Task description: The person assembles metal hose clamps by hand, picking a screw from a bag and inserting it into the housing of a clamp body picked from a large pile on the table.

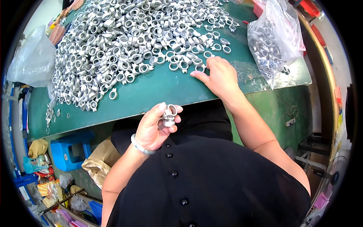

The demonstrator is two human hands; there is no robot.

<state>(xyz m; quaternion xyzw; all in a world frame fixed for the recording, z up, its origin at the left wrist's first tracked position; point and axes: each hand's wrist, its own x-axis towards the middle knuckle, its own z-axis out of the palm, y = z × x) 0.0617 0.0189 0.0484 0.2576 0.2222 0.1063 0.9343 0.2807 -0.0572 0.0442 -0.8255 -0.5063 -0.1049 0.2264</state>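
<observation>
My left hand point(150, 130), with a pale bangle at its wrist, is closed around a few small silver-grey metal rings point(169, 116) with lugs, held in front of my body below the table edge. My right hand point(223, 76) rests at the near edge of a big pile of the same metal rings point(124, 41) on the green table point(151, 90). Its thumb and fingers are apart, and one loose ring point(199, 69) lies between them against the pile's edge. Whether the fingertips grip that ring cannot be made out.
A clear plastic bag point(270, 41) of rings stands at the table's right end, by a pink container point(259, 8). Another clear bag point(32, 60) hangs at the left. Below the table are a blue plastic stool point(70, 151) and a brown sack point(101, 160). A cable point(290, 109) lies on the floor.
</observation>
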